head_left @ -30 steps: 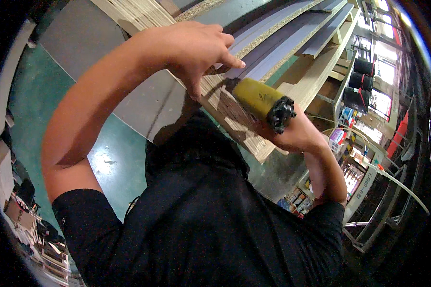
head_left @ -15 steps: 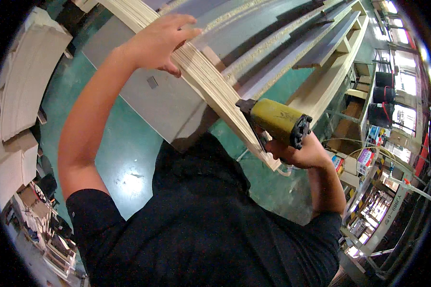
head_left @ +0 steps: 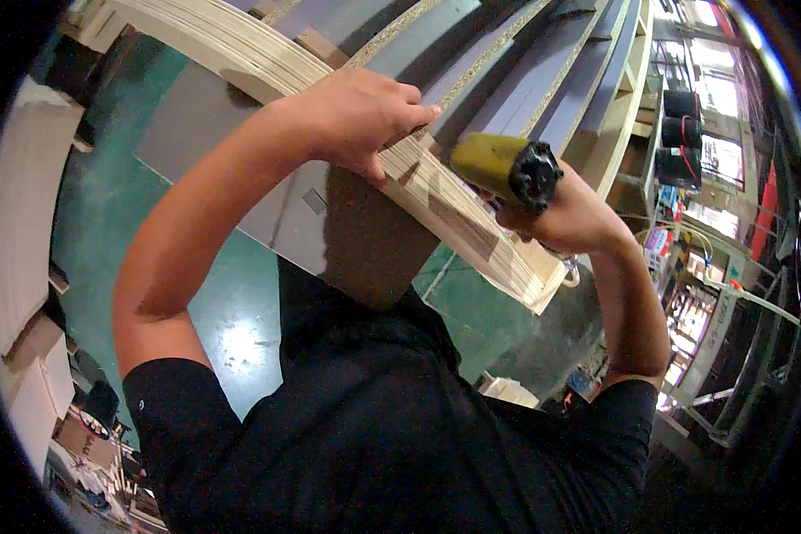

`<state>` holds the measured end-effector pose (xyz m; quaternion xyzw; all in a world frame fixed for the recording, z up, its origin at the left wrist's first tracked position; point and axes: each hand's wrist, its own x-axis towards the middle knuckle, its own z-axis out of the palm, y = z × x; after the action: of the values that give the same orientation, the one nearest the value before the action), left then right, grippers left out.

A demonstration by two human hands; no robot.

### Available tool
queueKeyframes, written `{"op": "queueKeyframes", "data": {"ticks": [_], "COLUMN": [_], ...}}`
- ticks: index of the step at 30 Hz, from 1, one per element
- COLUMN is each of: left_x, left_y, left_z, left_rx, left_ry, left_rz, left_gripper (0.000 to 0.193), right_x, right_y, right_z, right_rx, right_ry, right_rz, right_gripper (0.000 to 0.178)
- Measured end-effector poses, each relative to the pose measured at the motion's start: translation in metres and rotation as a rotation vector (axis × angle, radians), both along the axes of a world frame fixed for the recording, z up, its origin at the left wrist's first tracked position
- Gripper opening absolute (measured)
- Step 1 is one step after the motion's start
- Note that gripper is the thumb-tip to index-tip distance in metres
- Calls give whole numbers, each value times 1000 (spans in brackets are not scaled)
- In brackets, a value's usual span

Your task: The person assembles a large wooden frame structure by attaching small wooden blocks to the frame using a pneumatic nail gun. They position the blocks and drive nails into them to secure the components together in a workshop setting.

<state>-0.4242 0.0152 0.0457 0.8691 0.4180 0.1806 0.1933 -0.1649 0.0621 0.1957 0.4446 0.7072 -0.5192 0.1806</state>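
A long beam of layered pale wood runs slantwise from the upper left to its end at the right of centre. My left hand is closed over this wooden beam, thumb on the near side and fingers across the top. Wrapped in my right hand is a yellow-and-black nail gun, held over the beam closer to its end. The tool's body hides its nose. Below the beam a grey panel reaches toward my body. Behind it stand several purple-grey boards with chipboard edges.
Large pale sheets are stacked at the far left. Black cylindrical containers stand on a rack at the right, with shelving and a pale hose nearby. Green floor shows under the grey panel.
The view has shifted. My left hand has slid rightward along the beam and closed more over it. The nail gun has moved away from the beam's end and turned, hiding its nose.
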Motion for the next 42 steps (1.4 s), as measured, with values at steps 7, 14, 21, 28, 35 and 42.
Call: {"op": "queueKeyframes", "data": {"ticks": [7,14,21,28,35,42], "left_x": [-4,-2,-2,-3,-12,-85], "left_y": [5,6,6,6,1,-1], "left_z": [0,-2,-4,-8,-5,2], "left_rx": [34,-53,-28,12,70,122], "left_ry": [36,36,22,-9,-68,-179], "left_rz": [-36,-46,-31,-38,-36,85], "left_gripper": [70,96,95,95,92,102], "right_x": [-37,-39,-45,-39,-39,-61], "right_y": [3,5,8,7,7,16], "right_z": [-12,-10,-5,-7,4,13], "right_rx": [34,28,41,76,31,-31], "right_ry": [-44,-99,-119,-99,-141,-135], "right_rz": [-19,-6,18,71,28,-37], "right_gripper": [58,59,58,57,53,42]}}
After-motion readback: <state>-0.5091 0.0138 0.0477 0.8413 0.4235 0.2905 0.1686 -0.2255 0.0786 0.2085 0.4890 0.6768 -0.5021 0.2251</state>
